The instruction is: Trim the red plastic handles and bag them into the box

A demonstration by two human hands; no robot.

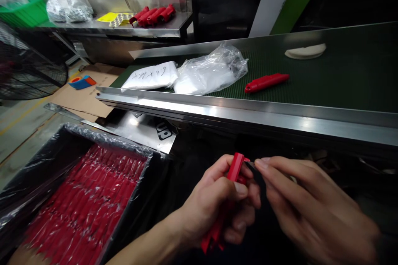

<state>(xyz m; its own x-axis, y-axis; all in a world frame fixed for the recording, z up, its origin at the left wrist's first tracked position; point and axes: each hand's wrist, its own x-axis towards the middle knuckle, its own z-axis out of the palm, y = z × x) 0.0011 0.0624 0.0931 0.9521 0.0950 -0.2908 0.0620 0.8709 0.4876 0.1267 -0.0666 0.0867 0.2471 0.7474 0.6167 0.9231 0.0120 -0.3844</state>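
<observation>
My left hand is wrapped round a red plastic part, held tilted below the conveyor's front rail. Just right of the part's upper end is my right hand, its thumb and fingertips pinched on something thin and dark that reaches toward the part. What this is, I cannot make out. Another red part lies on the green conveyor belt, with a pale curved piece behind it.
White plastic-wrapped packs lie on the belt. A lined box of wrapped red parts stands at lower left. Several red parts rest on a metal shelf. A fan and green basket are at left.
</observation>
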